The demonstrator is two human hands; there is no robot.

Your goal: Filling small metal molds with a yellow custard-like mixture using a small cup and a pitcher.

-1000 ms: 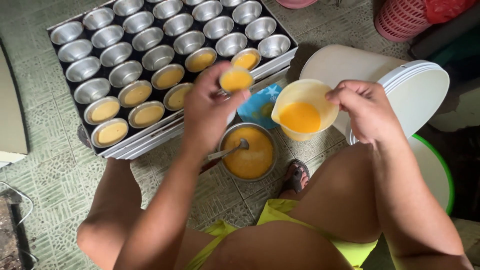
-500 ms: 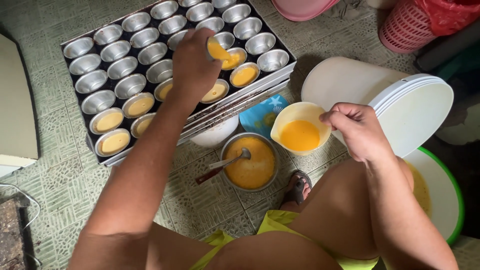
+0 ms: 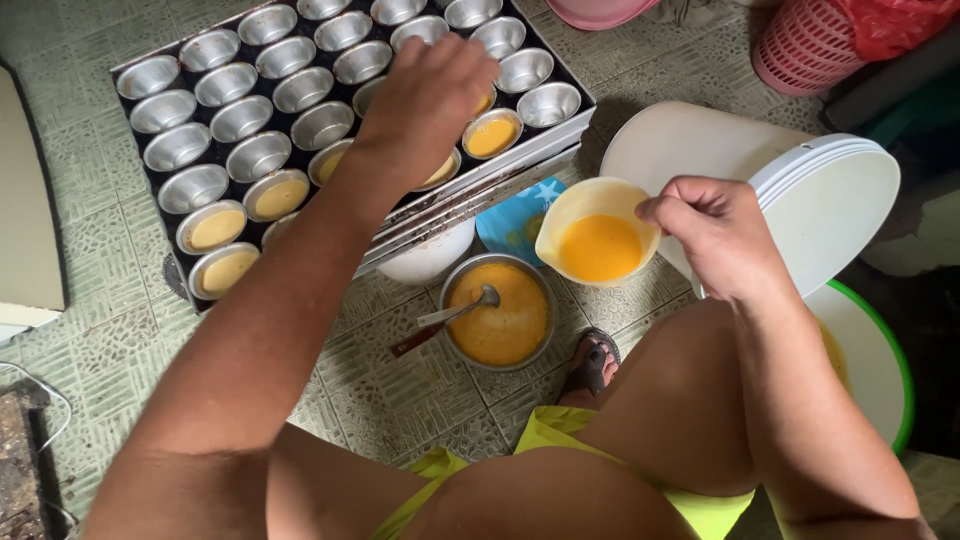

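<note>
A black tray on the tiled floor holds several small round metal cups, most empty, some filled with orange batter. My left hand reaches over the tray's near right rows, fingers curled down around a filled cup that is mostly hidden under it. My right hand holds a pale yellow pouring cup of orange batter by its rim, level, just off the tray's front right corner. Below it stands a metal bowl of batter with a spoon resting in it.
A white bowl props up the tray's front edge, beside a blue plastic piece. Stacked white lids and a green-rimmed basin lie to the right. A pink basket stands at top right. My sandalled foot is near the bowl.
My left hand carried a filled cup from beside the pouring cup up onto the tray and lowered it among the rows. My right hand and the pouring cup stayed roughly in place.
</note>
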